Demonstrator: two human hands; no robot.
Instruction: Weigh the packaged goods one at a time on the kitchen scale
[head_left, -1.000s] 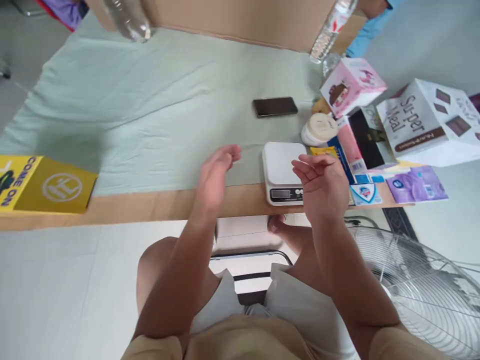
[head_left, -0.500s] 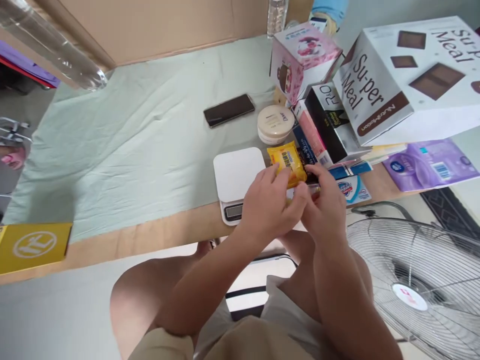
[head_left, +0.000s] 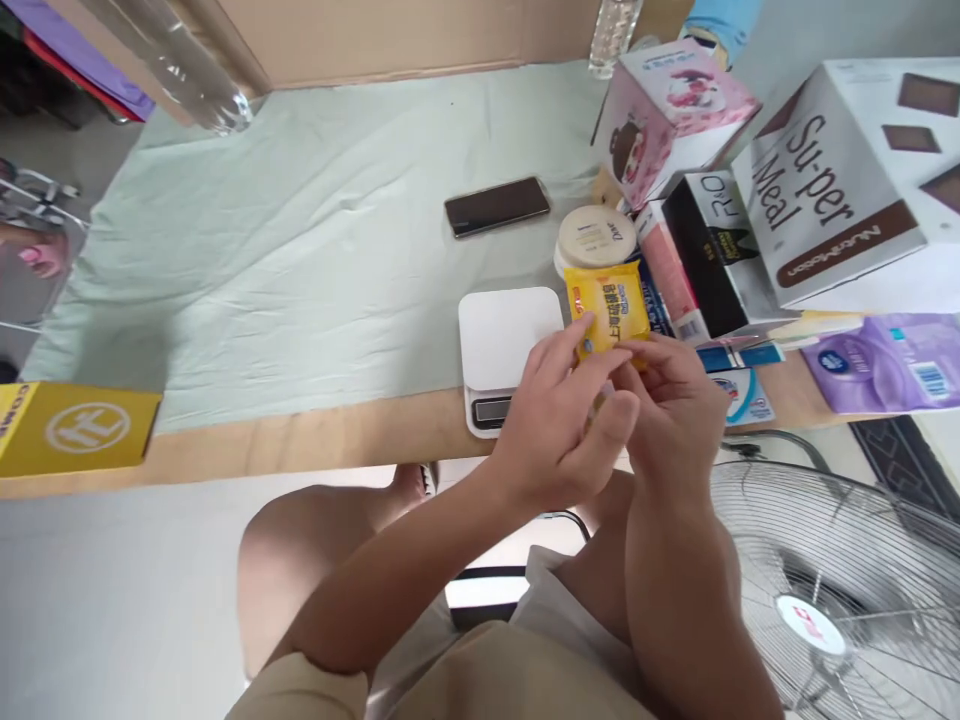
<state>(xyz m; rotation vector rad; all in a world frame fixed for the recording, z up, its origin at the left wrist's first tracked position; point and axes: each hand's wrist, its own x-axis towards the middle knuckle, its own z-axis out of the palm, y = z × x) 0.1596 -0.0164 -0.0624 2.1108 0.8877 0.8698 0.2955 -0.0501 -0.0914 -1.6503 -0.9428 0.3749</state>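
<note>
Packet (head_left: 619, 300), yellow, near table (head_left: 300, 432) front edge, just right of white scale (head_left: 510, 335), overlapping jar (head_left: 596, 236) in view. Right hand (head_left: 675, 410) pinches packet's lower edge; left hand (head_left: 551, 425) has fingertips at its left side, thumb apart, grip firmness unclear. Risks: loose pinch could drop packet off edge; left-hand sideways swing could nudge scale; forward push could shift jar.

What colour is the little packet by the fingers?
The packet is bright yellow, with printing on it. It shows best in the head view.
</note>
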